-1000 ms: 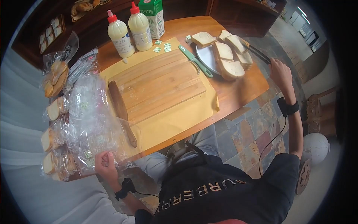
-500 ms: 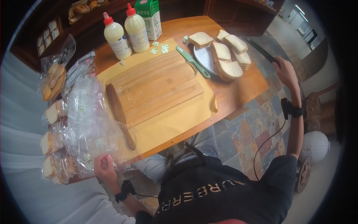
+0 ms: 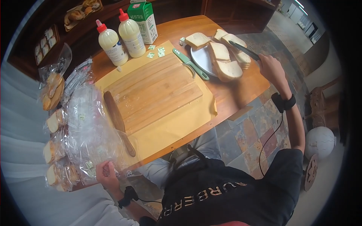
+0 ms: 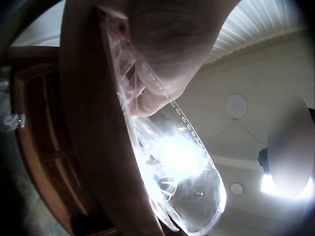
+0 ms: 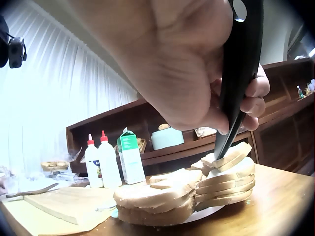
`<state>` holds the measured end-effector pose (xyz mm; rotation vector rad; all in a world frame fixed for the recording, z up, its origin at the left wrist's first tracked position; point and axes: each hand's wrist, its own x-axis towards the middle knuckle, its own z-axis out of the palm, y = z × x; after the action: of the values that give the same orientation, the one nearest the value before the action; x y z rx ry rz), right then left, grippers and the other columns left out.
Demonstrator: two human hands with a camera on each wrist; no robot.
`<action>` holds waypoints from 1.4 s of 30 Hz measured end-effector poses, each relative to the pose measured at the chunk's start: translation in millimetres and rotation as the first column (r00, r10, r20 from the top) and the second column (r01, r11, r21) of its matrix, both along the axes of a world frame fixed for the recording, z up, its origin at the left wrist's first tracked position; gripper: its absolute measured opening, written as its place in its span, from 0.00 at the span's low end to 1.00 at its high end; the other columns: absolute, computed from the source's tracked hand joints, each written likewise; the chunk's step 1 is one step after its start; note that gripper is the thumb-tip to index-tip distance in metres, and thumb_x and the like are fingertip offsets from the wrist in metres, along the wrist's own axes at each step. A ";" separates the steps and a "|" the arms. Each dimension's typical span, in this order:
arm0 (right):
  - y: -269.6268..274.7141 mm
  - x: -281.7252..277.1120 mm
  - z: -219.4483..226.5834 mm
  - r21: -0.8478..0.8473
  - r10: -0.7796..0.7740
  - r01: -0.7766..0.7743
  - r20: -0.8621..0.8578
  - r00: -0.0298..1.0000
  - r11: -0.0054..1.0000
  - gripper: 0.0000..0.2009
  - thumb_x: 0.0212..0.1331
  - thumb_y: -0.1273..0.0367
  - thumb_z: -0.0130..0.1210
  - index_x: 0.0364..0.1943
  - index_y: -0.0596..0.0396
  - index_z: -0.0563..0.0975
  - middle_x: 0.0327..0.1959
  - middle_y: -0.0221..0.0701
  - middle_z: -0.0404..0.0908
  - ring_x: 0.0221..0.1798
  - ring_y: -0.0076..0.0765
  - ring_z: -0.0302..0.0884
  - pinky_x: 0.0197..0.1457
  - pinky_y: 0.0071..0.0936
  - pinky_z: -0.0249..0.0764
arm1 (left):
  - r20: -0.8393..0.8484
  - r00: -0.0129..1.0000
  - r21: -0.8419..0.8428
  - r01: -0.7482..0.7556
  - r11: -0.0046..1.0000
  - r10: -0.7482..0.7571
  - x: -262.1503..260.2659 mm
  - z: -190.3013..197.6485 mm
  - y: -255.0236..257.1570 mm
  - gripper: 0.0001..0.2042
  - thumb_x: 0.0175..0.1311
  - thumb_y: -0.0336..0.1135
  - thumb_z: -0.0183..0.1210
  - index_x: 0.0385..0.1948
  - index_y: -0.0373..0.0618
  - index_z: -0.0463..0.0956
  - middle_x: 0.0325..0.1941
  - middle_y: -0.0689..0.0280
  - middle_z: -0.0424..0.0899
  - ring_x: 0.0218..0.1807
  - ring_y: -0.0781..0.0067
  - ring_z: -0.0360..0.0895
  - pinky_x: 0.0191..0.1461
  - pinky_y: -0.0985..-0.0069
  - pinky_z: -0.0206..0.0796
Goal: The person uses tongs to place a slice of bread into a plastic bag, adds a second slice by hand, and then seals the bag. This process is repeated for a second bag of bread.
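My right hand (image 3: 272,70) grips a pair of black tongs (image 5: 238,69), its fingers wrapped around the handles. In the head view the tongs point left, and their tips overlap the upper slice of the right-hand bread stack (image 5: 229,184). Several thick slices of white bread (image 3: 230,70) are piled on a white plate (image 3: 199,60) at the table's right end. My left hand (image 3: 107,174) rests at the near left table corner with loosely curled fingers. Clear plastic bags (image 4: 189,196) lie against and beneath it.
A wooden cutting board (image 3: 154,94) lies on yellow paper, with a rolling pin (image 3: 115,113) on its left and a green-handled knife (image 3: 190,63) on its right. Two bottles (image 3: 132,35) and a milk carton (image 3: 145,22) stand behind. Bagged bread (image 3: 52,152) lines the left edge.
My right hand first swung the tongs right, away from the bread, then brought them back left over the upper slice. The left hand stays by the plastic bags. The head view has shifted slightly.
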<state>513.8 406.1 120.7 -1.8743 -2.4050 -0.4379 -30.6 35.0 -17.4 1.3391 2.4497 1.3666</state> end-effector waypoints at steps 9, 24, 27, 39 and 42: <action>-2.9 21.8 -5.8 0.042 -0.038 0.046 -0.184 0.982 0.998 0.16 0.65 0.63 0.51 0.49 0.61 0.78 0.42 0.52 0.82 0.46 0.61 0.79 0.52 0.46 0.75 | 0.003 1.000 0.004 0.001 1.000 -0.001 -1.0 -1.0 1.2 0.03 0.59 0.25 0.62 0.33 0.39 0.80 0.29 0.69 0.75 0.29 0.78 0.66 0.33 0.78 0.56; 26.5 108.8 3.8 -0.358 -0.267 0.030 -0.633 0.727 0.933 0.13 0.63 0.64 0.52 0.39 0.60 0.82 0.24 0.24 0.78 0.21 0.19 0.74 0.22 0.22 0.66 | -0.019 0.999 0.027 0.030 0.999 -0.030 -5.9 -6.9 1.4 0.01 0.63 0.24 0.61 0.33 0.39 0.80 0.28 0.76 0.69 0.27 0.86 0.57 0.29 0.84 0.48; 27.3 108.1 2.1 -0.405 -0.307 0.037 -0.625 0.717 0.913 0.14 0.63 0.63 0.52 0.39 0.60 0.82 0.24 0.24 0.78 0.21 0.19 0.74 0.22 0.22 0.66 | -0.018 0.999 0.023 0.029 0.999 -0.028 -5.6 -6.2 1.1 0.01 0.63 0.24 0.61 0.34 0.39 0.80 0.28 0.76 0.69 0.27 0.86 0.57 0.29 0.84 0.47; 3.3 93.0 18.8 0.084 0.090 -0.065 -0.334 0.938 0.994 0.13 0.65 0.67 0.55 0.48 0.62 0.78 0.33 0.45 0.82 0.36 0.49 0.81 0.41 0.37 0.74 | 0.050 0.999 -0.027 -0.021 0.999 0.022 -7.7 -7.4 -0.9 0.02 0.61 0.25 0.61 0.34 0.38 0.79 0.31 0.68 0.77 0.31 0.77 0.68 0.36 0.78 0.60; -6.5 82.2 31.2 0.157 0.101 -0.054 -0.307 0.946 0.986 0.14 0.66 0.67 0.55 0.51 0.60 0.78 0.37 0.48 0.83 0.40 0.54 0.81 0.45 0.39 0.73 | 0.065 0.998 -0.027 -0.016 0.999 0.018 -5.5 -5.4 0.1 0.03 0.62 0.25 0.61 0.34 0.38 0.79 0.31 0.69 0.77 0.31 0.78 0.67 0.36 0.79 0.59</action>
<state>596.0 399.7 151.9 -1.6398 -2.1650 -0.2766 -36.1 35.1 -22.9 1.2504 2.4343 1.3536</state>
